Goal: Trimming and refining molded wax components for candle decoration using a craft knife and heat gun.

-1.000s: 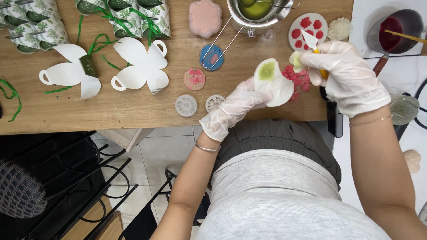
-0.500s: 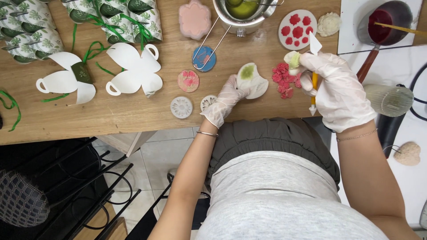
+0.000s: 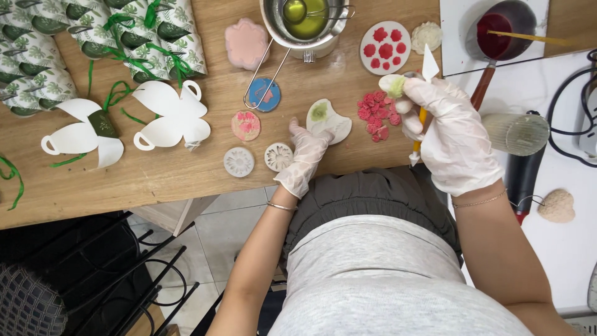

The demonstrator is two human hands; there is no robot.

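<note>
Just right of centre, the gloved left hand lay open, fingertips touching the white crescent-shaped mould with its green patch, flat on the wooden table. The gloved right hand, further right, was clenched around a yellow-handled scraper and pinched a small green-tipped white piece above a heap of red wax flowers.

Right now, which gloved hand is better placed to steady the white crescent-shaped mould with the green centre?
Left. The left hand already rests fingertips on the white crescent-shaped mould, while the right hand is occupied, holding a small green-tipped white piece and a yellow-handled tool.
</note>
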